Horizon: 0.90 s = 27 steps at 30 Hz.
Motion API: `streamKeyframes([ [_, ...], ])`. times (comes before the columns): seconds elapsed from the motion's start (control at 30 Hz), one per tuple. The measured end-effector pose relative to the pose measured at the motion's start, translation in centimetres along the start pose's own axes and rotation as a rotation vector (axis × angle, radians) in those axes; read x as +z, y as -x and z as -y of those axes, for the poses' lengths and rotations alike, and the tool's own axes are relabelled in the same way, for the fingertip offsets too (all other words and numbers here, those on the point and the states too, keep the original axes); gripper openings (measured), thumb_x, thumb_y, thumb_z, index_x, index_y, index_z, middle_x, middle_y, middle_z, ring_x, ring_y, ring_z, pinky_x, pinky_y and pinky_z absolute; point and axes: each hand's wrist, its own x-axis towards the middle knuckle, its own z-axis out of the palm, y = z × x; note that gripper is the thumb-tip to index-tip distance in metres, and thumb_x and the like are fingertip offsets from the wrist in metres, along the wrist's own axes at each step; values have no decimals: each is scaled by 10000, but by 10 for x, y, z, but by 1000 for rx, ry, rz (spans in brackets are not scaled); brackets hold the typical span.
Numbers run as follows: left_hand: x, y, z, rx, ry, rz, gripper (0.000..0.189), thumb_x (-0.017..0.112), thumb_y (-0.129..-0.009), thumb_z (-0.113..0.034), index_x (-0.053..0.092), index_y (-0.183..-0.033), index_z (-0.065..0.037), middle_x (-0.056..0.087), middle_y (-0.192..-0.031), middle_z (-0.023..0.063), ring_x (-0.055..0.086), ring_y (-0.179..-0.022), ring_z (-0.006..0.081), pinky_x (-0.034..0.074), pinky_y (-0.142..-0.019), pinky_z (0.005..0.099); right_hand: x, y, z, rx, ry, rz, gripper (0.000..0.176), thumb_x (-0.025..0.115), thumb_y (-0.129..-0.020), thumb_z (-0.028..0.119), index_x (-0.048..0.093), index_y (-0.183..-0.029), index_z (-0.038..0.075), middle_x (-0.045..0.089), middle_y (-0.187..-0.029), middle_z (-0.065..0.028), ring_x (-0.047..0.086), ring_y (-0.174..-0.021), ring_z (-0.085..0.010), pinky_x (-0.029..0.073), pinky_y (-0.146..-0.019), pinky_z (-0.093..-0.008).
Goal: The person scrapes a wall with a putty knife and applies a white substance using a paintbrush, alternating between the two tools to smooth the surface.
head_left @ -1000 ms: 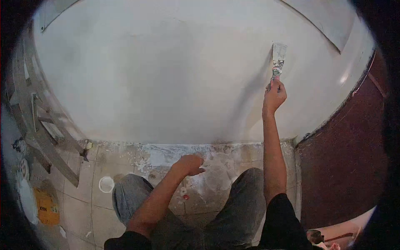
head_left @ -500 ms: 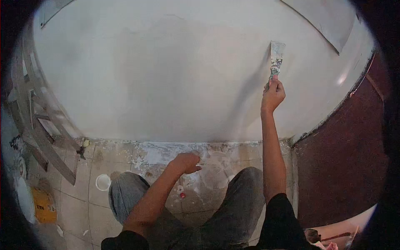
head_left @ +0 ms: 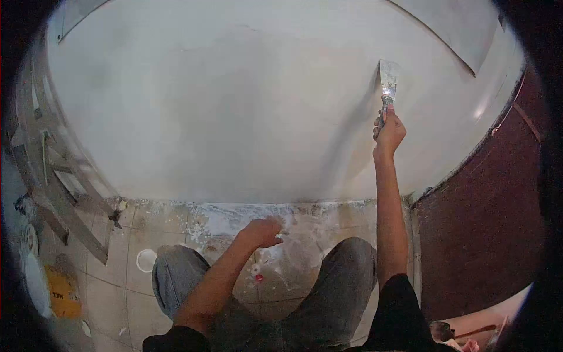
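Note:
My right hand (head_left: pixel 389 136) is closed around the handle of a putty knife (head_left: pixel 388 76), raised in front of the white wall (head_left: pixel 234 105). Its broad, stained blade points up and overlaps the wall, and a long shadow falls to the left of it. My left hand (head_left: pixel 263 233) hovers low between my knees, over the white-smeared floor (head_left: pixel 226 218) at the wall's foot. Its fingers are curled in, and I cannot tell what, if anything, is inside them. Below that hand, a small red object (head_left: pixel 259 278) lies on the tiles.
A wooden ladder-like frame (head_left: pixel 76 211) leans at the left. Near my left knee is a round white lid or dish (head_left: pixel 146 260). A yellow-labelled bucket (head_left: pixel 63 295) stands farther left. A dark red panel (head_left: pixel 481 223) borders the right side, and a sheet (head_left: pixel 451 32) hangs at upper right.
My right hand and the putty knife have shifted slightly down and to the right, and the blade's angle has turned a little. My left hand stays almost where it was.

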Motion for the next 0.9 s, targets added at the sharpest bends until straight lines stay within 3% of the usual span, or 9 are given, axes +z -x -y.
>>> streamKeyframes([
  [0.03, 1, -1, 2, 23, -14, -7, 447, 541, -841, -427, 594, -999, -12, 626, -928, 194, 593, -906, 364, 471, -788, 470, 1, 2, 7, 158, -74, 1, 316, 555, -884, 322, 575, -740, 41, 502, -565, -27, 416, -427, -89, 276, -358, -208],
  [0.17, -2, -2, -1, -39, -1, 79, 452, 539, -843, -429, 594, -993, -5, 625, -926, 194, 590, -913, 364, 470, -792, 467, -1, 4, 15, 159, -246, -17, 306, 553, -883, 336, 576, -782, 48, 504, -577, -27, 416, -416, -91, 274, -349, -207],
  [0.23, -1, -1, 1, -45, 0, 64, 444, 547, -838, -426, 598, -985, -10, 623, -925, 197, 592, -909, 362, 471, -787, 470, -5, 9, 19, -55, -425, -189, 310, 539, -888, 341, 566, -823, 40, 507, -591, -28, 385, -391, -82, 255, -348, -205],
  [0.27, -1, -1, 2, -45, -3, 67, 444, 547, -838, -426, 598, -985, -10, 623, -925, 197, 592, -909, 362, 471, -787, 470, -7, 9, 18, -53, -426, -194, 310, 539, -888, 341, 566, -823, 40, 507, -591, -28, 385, -391, -82, 255, -348, -205],
  [0.47, -13, 2, -12, 39, 18, -29, 424, 554, -842, -406, 597, -983, -8, 622, -914, 197, 594, -897, 360, 469, -785, 474, -24, 14, 6, -76, -221, -93, 304, 528, -901, 329, 566, -807, 41, 493, -578, -12, 385, -410, -68, 260, -354, -195],
  [0.63, -16, -6, -17, -14, -6, 54, 419, 537, -857, -388, 571, -1042, -14, 615, -970, 196, 587, -930, 353, 464, -805, 469, -43, 21, -8, -353, -18, 84, 260, 538, -913, 280, 564, -775, 60, 509, -600, -3, 438, -483, -49, 317, -392, -197],
  [0.73, -27, -6, -17, -51, 62, 52, 416, 534, -856, -391, 568, -1075, -39, 610, -1010, 195, 575, -972, 351, 456, -834, 459, -63, 8, -9, -361, 90, 110, 262, 546, -908, 289, 571, -787, 58, 518, -607, -11, 437, -487, -50, 318, -400, -200],
  [0.83, -81, 6, -13, -117, 169, -24, 432, 537, -854, -406, 550, -1146, -89, 600, -1055, 188, 551, -1023, 346, 432, -876, 458, -83, -13, 14, -134, 204, 154, 247, 553, -900, 269, 575, -791, 49, 525, -615, -9, 431, -479, -56, 316, -404, -214],
  [0.9, -94, 9, -5, -191, 159, -57, 445, 536, -853, -417, 537, -1169, -104, 600, -1059, 182, 543, -1034, 342, 420, -892, 463, -129, -2, -5, 44, 254, 156, 243, 554, -896, 265, 573, -785, 50, 523, -615, -4, 431, -479, -60, 321, -406, -222],
])
